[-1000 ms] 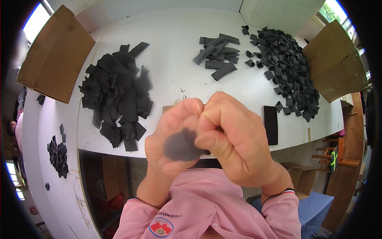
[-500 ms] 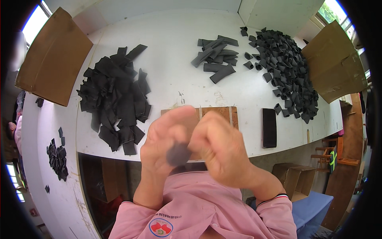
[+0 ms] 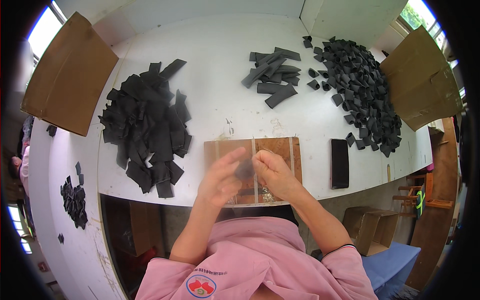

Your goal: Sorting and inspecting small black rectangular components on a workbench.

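Observation:
Above the brown board, my right hand [image 3: 274,174] is closed with its fingertips at a small black fabric piece [image 3: 244,170]. The piece looks rounded and is blurred. My left hand [image 3: 219,181] comes up to its other side, index finger stretched out and the lower fingers bent. Motion smears those fingers, so whether they grip the piece is unclear. Beneath both hands the brown board [image 3: 277,145], crossed by pale strips, lies at the table's front edge.
Flat black fabric pieces [image 3: 145,120] are heaped on the left, with black tubes [image 3: 280,95] at the back middle. Many short black loops [image 3: 362,90] pile up on the right. A dark phone [image 3: 339,164] lies near the front edge. Cardboard boxes [image 3: 70,75] flank the white table [image 3: 215,65].
Both hands have moved away from my body, over the board, with the black fabric piece. My left fingers now point more to the right. The piles have not changed.

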`<state>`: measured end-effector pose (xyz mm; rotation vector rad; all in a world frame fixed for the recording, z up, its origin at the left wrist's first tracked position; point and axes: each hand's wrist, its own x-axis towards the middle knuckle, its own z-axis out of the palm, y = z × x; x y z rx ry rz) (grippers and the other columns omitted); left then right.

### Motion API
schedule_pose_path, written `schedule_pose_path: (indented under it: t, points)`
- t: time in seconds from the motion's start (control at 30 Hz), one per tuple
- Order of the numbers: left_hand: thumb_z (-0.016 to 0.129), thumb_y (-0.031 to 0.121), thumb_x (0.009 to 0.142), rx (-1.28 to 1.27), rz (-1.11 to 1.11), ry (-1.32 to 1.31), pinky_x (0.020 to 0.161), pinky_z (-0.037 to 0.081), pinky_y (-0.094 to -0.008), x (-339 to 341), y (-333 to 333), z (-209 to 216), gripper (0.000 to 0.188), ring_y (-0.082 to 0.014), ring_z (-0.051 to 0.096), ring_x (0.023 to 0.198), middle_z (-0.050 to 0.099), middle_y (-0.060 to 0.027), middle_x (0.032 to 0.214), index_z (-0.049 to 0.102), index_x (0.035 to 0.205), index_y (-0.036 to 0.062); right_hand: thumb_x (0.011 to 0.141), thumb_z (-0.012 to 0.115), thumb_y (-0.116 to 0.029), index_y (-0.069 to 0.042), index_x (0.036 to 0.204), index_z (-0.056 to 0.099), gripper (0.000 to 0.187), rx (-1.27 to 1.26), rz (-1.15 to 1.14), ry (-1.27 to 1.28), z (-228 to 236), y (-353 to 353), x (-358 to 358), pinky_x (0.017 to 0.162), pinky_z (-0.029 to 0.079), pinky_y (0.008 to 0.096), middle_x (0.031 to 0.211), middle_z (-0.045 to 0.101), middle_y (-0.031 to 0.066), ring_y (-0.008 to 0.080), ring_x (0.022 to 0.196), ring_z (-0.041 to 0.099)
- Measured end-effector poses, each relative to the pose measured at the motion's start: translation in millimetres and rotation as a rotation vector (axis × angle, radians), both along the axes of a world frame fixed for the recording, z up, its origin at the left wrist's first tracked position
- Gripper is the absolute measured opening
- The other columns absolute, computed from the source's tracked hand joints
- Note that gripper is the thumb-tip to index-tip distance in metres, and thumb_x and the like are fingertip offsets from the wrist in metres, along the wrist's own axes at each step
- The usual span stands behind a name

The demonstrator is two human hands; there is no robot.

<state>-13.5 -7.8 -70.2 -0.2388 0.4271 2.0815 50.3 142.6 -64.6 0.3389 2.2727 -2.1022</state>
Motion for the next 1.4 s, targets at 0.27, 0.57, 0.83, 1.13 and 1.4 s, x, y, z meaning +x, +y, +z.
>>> schedule_pose_path:
  t: [0.27, 0.57, 0.83, 1.13, 1.4]
  points:
    - [0.056, 0.006, 0.080, -0.194, 0.128, 0.722, 0.033, 0.030, -0.0172, 16.7, 9.3, 30.8, 0.040, -0.0030, 0.035, 0.038, 0.054, -0.0057, 0.072, 0.038, 0.115, -0.0023, 0.085, 0.048, -0.014, 0.001, 0.078, 0.049, 0.016, -0.016, 0.199, 0.175, 32.2, 12.5, -14.5, 0.058, 0.039, 0.0276, 0.067, 0.051, 0.0070, 0.0130, 0.064, 0.046]
    - [0.047, -0.003, 0.079, -0.918, 0.572, 1.762, 0.064, 0.044, -0.0233, 7.1, 18.7, 25.6, 0.027, -0.0159, 0.054, 0.071, 0.057, -0.0073, 0.087, 0.049, 0.105, 0.0001, 0.085, 0.048, -0.013, 0.001, 0.079, 0.049, 0.015, 0.291, -0.024, 0.165, 1.6, 7.6, -6.2, 0.058, 0.041, 0.0304, 0.070, 0.052, 0.0113, 0.0194, 0.065, 0.053]
    - [0.057, 0.007, 0.080, -0.313, 0.507, 1.024, 0.080, 0.041, -0.0303, 20.5, 18.3, 42.4, 0.012, -0.0187, 0.052, 0.085, 0.058, -0.0116, 0.087, 0.055, 0.086, -0.0042, 0.073, 0.061, -0.024, -0.003, 0.079, 0.054, 0.022, 0.885, 0.031, 0.618, 54.9, 8.0, 2.5, 0.057, 0.044, 0.0304, 0.072, 0.052, 0.0069, 0.0206, 0.071, 0.054]
    - [0.066, 0.004, 0.071, -0.274, 0.226, 0.874, 0.073, 0.046, -0.0303, 8.8, 19.3, 28.0, 0.018, -0.0198, 0.054, 0.085, 0.057, -0.0137, 0.090, 0.055, 0.084, -0.0012, 0.068, 0.062, -0.015, -0.004, 0.066, 0.051, 0.015, 0.826, 0.035, 0.562, 10.8, 5.1, 0.4, 0.048, 0.042, 0.0328, 0.063, 0.047, 0.0053, 0.0204, 0.059, 0.051]
    - [0.063, -0.007, 0.067, -0.854, 0.139, 1.445, 0.064, 0.039, -0.0202, 11.6, 32.3, 40.2, 0.014, -0.0086, 0.051, 0.074, 0.055, -0.0044, 0.078, 0.056, 0.077, 0.0004, 0.065, 0.063, -0.012, -0.004, 0.077, 0.053, 0.017, 0.683, 0.112, 0.575, -16.8, 15.2, 0.8, 0.054, 0.045, 0.0342, 0.074, 0.053, 0.0082, 0.0254, 0.065, 0.053]
